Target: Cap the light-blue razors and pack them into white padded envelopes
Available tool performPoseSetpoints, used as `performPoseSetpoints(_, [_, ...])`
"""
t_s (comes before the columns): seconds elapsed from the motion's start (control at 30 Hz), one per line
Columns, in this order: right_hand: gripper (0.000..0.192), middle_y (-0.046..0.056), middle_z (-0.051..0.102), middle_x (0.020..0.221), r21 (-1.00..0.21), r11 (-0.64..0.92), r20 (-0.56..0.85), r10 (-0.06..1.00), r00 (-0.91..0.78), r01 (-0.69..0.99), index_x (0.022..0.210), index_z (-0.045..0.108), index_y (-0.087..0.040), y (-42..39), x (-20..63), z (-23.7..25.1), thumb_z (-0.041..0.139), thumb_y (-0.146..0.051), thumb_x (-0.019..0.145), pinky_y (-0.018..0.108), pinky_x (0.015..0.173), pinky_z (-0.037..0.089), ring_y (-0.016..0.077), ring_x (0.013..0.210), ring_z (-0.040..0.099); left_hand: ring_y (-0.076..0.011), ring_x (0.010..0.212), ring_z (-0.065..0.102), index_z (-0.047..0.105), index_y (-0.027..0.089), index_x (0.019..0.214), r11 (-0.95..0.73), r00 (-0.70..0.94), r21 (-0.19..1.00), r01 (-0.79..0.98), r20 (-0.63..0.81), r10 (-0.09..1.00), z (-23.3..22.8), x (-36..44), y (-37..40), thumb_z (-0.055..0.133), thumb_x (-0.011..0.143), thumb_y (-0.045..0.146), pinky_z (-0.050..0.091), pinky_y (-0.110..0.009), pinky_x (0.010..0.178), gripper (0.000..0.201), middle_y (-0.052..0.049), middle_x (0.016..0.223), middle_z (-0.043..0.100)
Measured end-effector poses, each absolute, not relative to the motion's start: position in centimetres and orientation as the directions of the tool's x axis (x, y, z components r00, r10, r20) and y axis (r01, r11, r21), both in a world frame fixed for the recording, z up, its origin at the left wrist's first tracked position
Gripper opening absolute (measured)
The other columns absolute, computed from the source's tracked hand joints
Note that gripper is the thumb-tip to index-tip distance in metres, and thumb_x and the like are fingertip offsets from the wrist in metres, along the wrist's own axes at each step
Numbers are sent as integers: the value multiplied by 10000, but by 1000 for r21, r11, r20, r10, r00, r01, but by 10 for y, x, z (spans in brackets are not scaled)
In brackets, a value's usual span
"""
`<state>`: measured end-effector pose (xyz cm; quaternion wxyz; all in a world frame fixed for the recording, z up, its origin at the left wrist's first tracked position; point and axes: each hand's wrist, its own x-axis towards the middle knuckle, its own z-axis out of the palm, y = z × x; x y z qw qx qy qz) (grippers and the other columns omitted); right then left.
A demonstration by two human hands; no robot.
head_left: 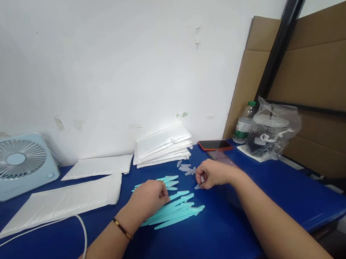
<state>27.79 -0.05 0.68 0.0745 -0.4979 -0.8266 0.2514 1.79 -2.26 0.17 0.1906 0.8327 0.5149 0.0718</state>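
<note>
Slim turquoise sticks that look like eyebrow razors (174,213) lie side by side on the blue table, heads to the right. A second group of turquoise razors (169,178) lies just beyond, partly behind my left hand (153,198). That hand is closed over them, its fingertips pinched at a razor whose end pokes out to the right; the grip itself is partly hidden. My right hand (208,173) pinches a small clear plastic cover (197,186). Several similar loose covers (185,168) lie just beyond its fingers.
White padded packets are stacked (162,144) by the wall; two more (65,200) lie left. A light-blue fan (16,164) with a white cable (84,232) stands left. Two phones (215,145), a bottle (243,126) and a bagged cup (268,131) sit right, near cardboard (328,50).
</note>
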Motion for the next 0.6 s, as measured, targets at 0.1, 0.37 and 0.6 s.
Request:
performPoseSetpoints(0.1, [122,-7,634,619,-481,438,-20,860,-509,759,643,670,-175,-2,268,5,603,-112,563,191,481,380,114,540,551,-178,629,567,630,215,676,-379,430,365,850,-67,900,3,16,-21,556,709,316,338,-250,520,129,-37,724,654])
performPoseSetpoints(0.37, [139,8,661,667,-562,523,50,794,-605,640,741,703,-173,1,257,-4,587,-159,665,194,520,405,120,575,571,-168,638,563,620,215,684,-390,428,357,849,-30,903,6,14,-17,563,710,295,322,-243,522,101,-23,715,653])
performPoseSetpoints(0.6, [193,21,692,771,-540,546,103,798,-593,641,814,709,-185,-1,244,-5,545,-151,716,199,579,425,126,661,606,-153,625,543,607,217,672,-446,463,324,834,30,886,-3,12,-11,537,720,282,308,-248,528,106,-14,718,637])
